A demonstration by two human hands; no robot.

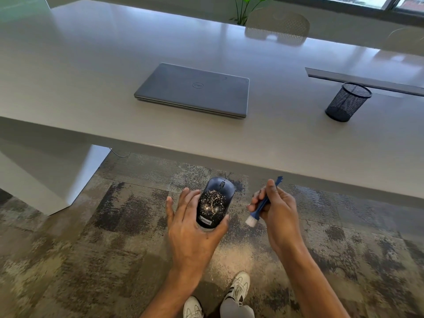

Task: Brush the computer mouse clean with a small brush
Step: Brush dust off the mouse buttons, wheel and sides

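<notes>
While I stand back from the table, my left hand cradles the computer mouse out in the air over the carpet, thumb curled round its rear right edge and fingers spread along its left flank. It is not on the desk at all. Its long axis runs away from me, scroll wheel at the far end and logo nearest my wrist, and its back is speckled with pale crumbs. My right hand pinches the small brush pen-fashion, the blue handle slanting up and away, the white bristles pointing down and left. Those bristles hang just beside the mouse's right rear corner, apart from it, not yet touching. So the brush hand is the nearer worker: I judge a short sweep leftward across the speckled back comes next.
</notes>
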